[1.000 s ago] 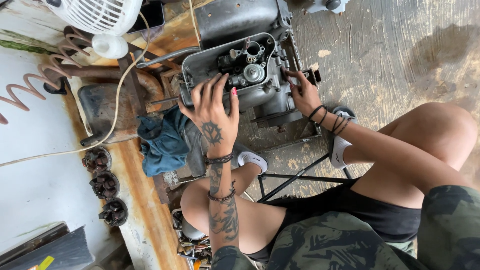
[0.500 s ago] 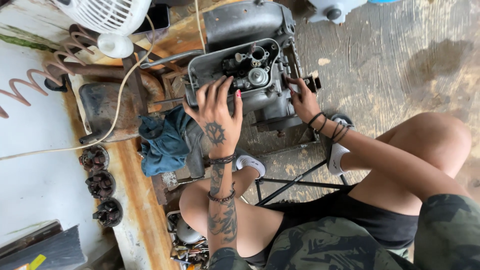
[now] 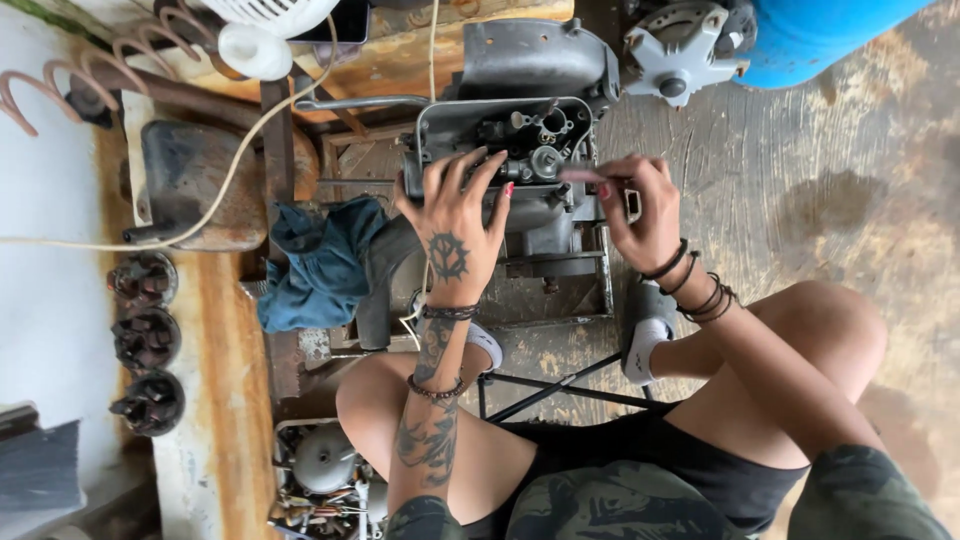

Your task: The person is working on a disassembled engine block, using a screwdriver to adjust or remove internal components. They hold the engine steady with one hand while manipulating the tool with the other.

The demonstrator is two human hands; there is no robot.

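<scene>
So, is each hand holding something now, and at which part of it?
The left hand rests with spread fingers on the grey engine housing, gripping nothing. The right hand pinches a thin tool at one end; its kind cannot be told.

Dull grey, oil-darkened metal on the open engine housing [image 3: 520, 140]. On the left hand [image 3: 455, 235] resting on that housing, a black emblem tattoo and red-pink nail polish; black patterned tattoos down the forearm. On the right hand [image 3: 640, 210], at the housing's right edge, dark cord bracelets at the wrist. Left of the housing, a crumpled teal-blue rag [image 3: 320, 265]. Further left, a rust-orange streaked bench edge [image 3: 225, 400]. Above and to the left, a white fan [image 3: 265, 25] and a coppery spiral coil [image 3: 60, 80]. Above and to the right, a bright blue drum [image 3: 820, 35]. Below the housing, green-and-black camouflage shorts [image 3: 600, 505].
</scene>
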